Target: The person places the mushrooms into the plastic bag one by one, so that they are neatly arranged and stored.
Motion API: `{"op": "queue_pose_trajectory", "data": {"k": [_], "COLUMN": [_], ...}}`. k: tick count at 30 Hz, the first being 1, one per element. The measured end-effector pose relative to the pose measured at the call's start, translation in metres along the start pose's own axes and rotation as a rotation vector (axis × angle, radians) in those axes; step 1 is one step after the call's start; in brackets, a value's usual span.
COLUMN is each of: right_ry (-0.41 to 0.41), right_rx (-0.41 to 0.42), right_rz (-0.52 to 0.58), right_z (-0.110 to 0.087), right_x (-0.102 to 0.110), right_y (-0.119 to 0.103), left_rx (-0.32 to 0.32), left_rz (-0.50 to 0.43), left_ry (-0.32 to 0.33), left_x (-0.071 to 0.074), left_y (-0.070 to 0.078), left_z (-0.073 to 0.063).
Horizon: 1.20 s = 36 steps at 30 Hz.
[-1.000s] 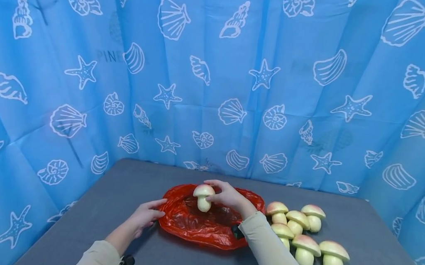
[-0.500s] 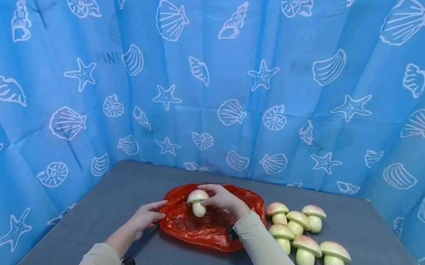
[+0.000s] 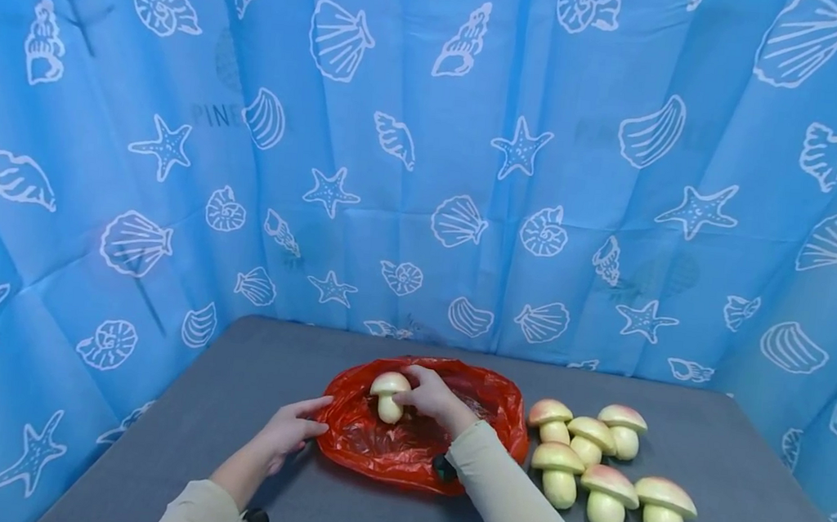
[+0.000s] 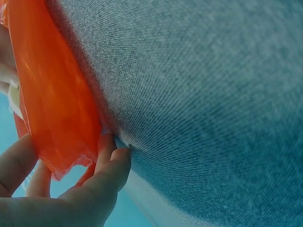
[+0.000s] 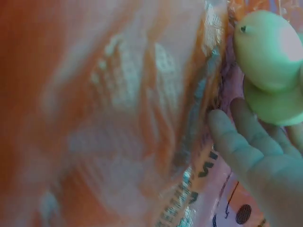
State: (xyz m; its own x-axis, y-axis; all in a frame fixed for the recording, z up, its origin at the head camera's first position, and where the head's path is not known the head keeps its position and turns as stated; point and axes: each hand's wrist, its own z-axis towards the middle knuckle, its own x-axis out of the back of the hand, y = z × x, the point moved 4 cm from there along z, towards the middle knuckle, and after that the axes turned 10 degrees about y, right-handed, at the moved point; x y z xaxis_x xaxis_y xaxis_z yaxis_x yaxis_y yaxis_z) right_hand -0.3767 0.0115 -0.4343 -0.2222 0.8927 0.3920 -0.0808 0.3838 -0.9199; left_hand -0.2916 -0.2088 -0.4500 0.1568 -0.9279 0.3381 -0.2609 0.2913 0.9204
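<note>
A red plastic bag point(image 3: 380, 464) lies with its mouth spread wide on the grey table. Over its opening, my right hand point(image 3: 437, 398) holds a toy mushroom point(image 3: 389, 384) by thumb and fingers, cap up in the head view. The right wrist view shows the rounded foot of the mushroom's pale stem point(image 5: 265, 52) beside my fingers. At the bag's left rim is my left hand point(image 3: 288, 433), pinching the plastic edge; in the left wrist view its fingers point(image 4: 113, 165) lie on both sides of the red film point(image 4: 57, 94).
Several more toy mushrooms point(image 3: 608, 487) with pinkish caps are grouped on the grey table point(image 3: 263, 363) right of the bag. A blue curtain point(image 3: 411, 170) printed with shells and starfish closes off the back and sides.
My right hand has carried the mushroom slightly left and lower into the bag's mouth. My left hand stays at the bag's left rim.
</note>
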Motion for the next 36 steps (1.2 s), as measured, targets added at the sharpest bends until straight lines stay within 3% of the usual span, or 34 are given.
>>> {"op": "queue_pose_trajectory", "data": {"k": [11,29,36], "right_ry": [0.104,0.075,0.077], "right_rx": [-0.114,-0.182,-0.141], "right_rz": [0.044,0.044,-0.018], "right_z": [0.002,-0.008,-0.016], "right_x": [-0.002,0.013,0.025], "right_y": [0.010,0.004,-0.002], "left_rx": [-0.002,-0.012,-0.004], "left_rz": [0.015,0.003,0.012], "left_ry": [0.016,0.013,0.013], "left_x": [-0.001,-0.002,-0.003], "left_y": [0.001,0.000,0.000], "left_z": [0.000,0.000,-0.001]}}
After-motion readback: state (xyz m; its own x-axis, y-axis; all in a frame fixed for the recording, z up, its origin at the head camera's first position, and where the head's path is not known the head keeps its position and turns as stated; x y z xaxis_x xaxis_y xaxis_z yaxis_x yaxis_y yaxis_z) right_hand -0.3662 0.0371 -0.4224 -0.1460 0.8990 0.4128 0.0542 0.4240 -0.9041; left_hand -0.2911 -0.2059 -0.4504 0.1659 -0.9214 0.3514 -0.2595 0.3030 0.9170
